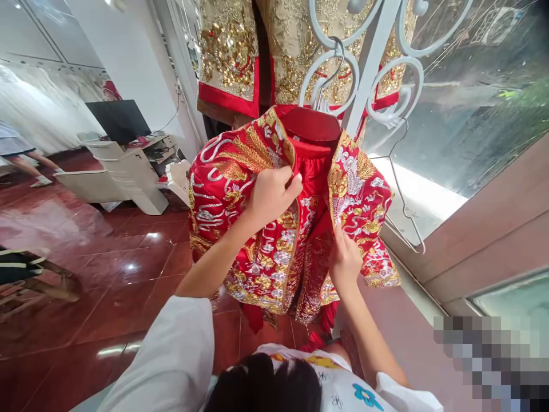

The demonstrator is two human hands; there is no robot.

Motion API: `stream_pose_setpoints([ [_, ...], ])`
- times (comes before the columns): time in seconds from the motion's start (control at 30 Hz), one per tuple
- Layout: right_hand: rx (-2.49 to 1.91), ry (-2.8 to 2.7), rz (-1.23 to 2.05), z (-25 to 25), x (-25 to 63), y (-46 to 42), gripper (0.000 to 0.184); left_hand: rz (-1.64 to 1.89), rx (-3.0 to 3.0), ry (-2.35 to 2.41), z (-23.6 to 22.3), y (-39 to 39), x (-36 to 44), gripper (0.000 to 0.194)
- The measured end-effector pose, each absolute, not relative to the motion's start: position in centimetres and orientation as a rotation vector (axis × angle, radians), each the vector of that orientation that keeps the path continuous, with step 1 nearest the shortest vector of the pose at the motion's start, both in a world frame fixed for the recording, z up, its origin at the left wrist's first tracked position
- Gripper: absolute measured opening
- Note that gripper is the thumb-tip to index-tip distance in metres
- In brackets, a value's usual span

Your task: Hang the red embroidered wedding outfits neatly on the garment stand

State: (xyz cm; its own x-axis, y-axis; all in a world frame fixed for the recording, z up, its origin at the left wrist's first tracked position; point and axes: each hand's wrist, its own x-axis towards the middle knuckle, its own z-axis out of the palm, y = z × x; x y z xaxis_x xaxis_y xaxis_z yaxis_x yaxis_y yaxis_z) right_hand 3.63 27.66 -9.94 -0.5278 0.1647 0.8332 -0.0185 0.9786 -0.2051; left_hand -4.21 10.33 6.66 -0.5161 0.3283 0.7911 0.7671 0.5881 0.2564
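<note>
A red jacket (266,229) with gold and silver embroidery hangs in front of me on a hanger (332,74), whose hook is up at a white scrolled metal rack (364,68). Its front hangs parted, and a red gathered garment (313,169) shows inside. My left hand (275,193) is closed on the jacket's front edge just below the collar. Lower on the opposite front edge, my right hand (344,260) pinches the cloth between thumb and fingers. Both hands partly cover the embroidery.
Gold-sequined garments (231,51) with red borders hang behind the rack. An unused wire hanger (401,189) hangs to the right by the window. On the left stand a desk (124,171) with a monitor (118,120), white gowns (47,103) and another person's legs (26,157).
</note>
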Motion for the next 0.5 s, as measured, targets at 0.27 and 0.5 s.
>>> stream_pose_setpoints([
  [0.27, 0.009, -2.019, 0.401, -8.2, 5.0, 26.6, 0.042, -0.534, -0.579, -1.931, 6.2, 4.7, -4.6, 0.027],
  [0.5, -0.413, -1.664, 0.577, -4.0, 5.4, 29.6, 0.027, -0.01, -1.181, -1.847, 0.2, 14.3, -3.5, 0.024],
])
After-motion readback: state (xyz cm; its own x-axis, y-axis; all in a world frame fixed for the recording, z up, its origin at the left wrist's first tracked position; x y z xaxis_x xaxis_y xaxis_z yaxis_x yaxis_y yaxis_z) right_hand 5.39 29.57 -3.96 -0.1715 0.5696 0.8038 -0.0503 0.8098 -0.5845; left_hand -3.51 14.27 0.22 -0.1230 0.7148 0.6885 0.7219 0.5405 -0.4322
